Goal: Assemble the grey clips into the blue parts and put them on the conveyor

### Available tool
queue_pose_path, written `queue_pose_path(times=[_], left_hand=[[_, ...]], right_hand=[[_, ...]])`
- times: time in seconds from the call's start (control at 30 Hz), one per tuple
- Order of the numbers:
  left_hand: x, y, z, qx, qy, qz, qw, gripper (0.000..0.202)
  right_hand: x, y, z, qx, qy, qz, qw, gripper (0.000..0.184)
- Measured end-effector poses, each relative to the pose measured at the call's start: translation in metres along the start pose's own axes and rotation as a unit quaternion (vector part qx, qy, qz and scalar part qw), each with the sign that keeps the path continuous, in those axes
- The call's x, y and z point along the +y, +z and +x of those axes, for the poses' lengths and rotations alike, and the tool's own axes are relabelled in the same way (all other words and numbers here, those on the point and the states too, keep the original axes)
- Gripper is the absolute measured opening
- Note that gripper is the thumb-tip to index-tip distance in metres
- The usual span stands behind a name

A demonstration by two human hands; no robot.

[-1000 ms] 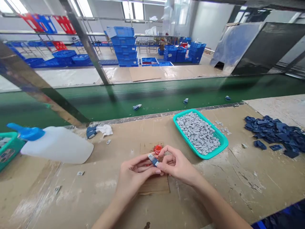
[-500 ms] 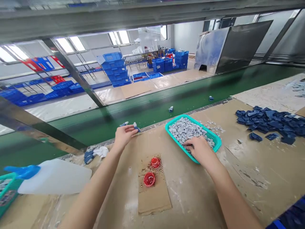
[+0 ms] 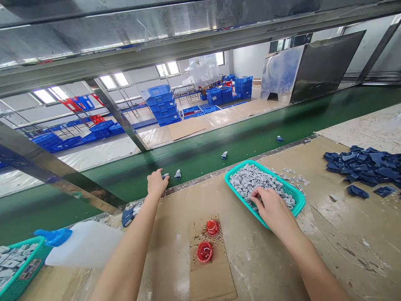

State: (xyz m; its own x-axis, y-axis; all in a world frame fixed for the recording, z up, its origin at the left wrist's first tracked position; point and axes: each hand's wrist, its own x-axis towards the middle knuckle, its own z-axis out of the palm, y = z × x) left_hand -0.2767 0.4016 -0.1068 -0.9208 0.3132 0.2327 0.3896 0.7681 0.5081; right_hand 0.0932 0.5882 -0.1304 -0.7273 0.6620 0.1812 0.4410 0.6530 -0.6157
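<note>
Beyond the bench, left hand (image 3: 157,182) lay loose-fingered, holding nothing; right hand (image 3: 272,207) pinched small grey pieces (image 3: 250,180) in the teal tray (image 3: 300,201).

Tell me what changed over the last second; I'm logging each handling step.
The hands parted. The left hand carried the small piece out to the belt edge, where its grip is hidden. The right hand let go and dipped into the grey parts in the tray. The red caps, bottle and blue pile stayed put.
</note>
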Motion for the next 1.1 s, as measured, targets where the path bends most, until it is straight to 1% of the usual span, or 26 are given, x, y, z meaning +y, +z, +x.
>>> queue_pose_path(times=[0.07,0.13,0.2,0.23,0.27,0.33,0.37,0.43,0.5,0.57,0.67,0.73,0.77,0.83,0.9,1.0,1.1], left_hand=[[-0.009,-0.006,0.001,-0.018,-0.008,-0.007,1.000,0.043],[-0.013,-0.009,-0.004,-0.023,-0.014,-0.027,0.999,0.042],[-0.011,-0.011,-0.016,-0.024,-0.015,-0.062,0.998,0.042],[-0.008,-0.011,-0.026,-0.029,-0.012,-0.087,0.996,0.043],[-0.005,-0.012,-0.040,-0.037,-0.007,-0.116,0.993,0.043],[0.005,-0.016,-0.075,-0.059,0.002,-0.174,0.983,0.044],[0.011,-0.019,-0.095,-0.071,0.005,-0.207,0.976,0.045],[0.021,-0.031,-0.138,-0.092,0.002,-0.279,0.956,0.048],[0.027,-0.045,-0.178,-0.111,-0.020,-0.379,0.919,0.049],[0.028,-0.057,-0.210,-0.114,-0.059,-0.436,0.891,0.047],[0.019,-0.066,-0.242,-0.084,-0.114,-0.461,0.876,0.042],[0.013,-0.066,-0.251,-0.045,-0.137,-0.475,0.868,0.038],[0.011,-0.065,-0.254,-0.025,-0.145,-0.483,0.863,0.038],[0.011,-0.062,-0.256,-0.001,-0.153,-0.498,0.853,0.038],[0.014,-0.061,-0.256,-0.004,-0.155,-0.510,0.846,0.038],[0.019,-0.061,-0.259,-0.024,-0.158,-0.521,0.839,0.036],[0.021,-0.059,-0.263,-0.037,-0.155,-0.529,0.834,0.034]], right_hand=[[-0.005,-0.002,-0.003,0.033,-0.019,0.059,0.998,0.012],[-0.014,-0.004,-0.008,0.041,-0.057,0.130,0.989,0.020],[-0.025,-0.004,-0.015,0.019,-0.098,0.205,0.974,0.024],[-0.031,-0.002,-0.018,-0.001,-0.107,0.243,0.964,0.022],[-0.036,0.000,-0.022,-0.023,-0.101,0.280,0.954,0.018],[-0.046,0.008,-0.027,-0.068,-0.050,0.354,0.932,0.010],[-0.050,0.012,-0.029,-0.087,-0.018,0.387,0.918,0.009],[-0.056,0.021,-0.032,-0.110,0.032,0.434,0.893,0.014],[-0.060,0.029,-0.034,-0.119,0.054,0.457,0.880,0.020],[-0.063,0.035,-0.035,-0.129,0.080,0.467,0.871,0.026],[-0.067,0.043,-0.036,-0.162,0.136,0.497,0.842,0.032],[-0.069,0.047,-0.037,-0.176,0.157,0.517,0.823,0.035],[-0.070,0.049,-0.038,-0.177,0.161,0.522,0.819,0.037],[-0.071,0.051,-0.038,-0.179,0.165,0.517,0.821,0.038],[-0.071,0.053,-0.038,-0.181,0.166,0.503,0.829,0.038],[-0.071,0.052,-0.038,-0.181,0.165,0.479,0.843,0.038],[-0.070,0.050,-0.037,-0.177,0.161,0.474,0.848,0.039]])
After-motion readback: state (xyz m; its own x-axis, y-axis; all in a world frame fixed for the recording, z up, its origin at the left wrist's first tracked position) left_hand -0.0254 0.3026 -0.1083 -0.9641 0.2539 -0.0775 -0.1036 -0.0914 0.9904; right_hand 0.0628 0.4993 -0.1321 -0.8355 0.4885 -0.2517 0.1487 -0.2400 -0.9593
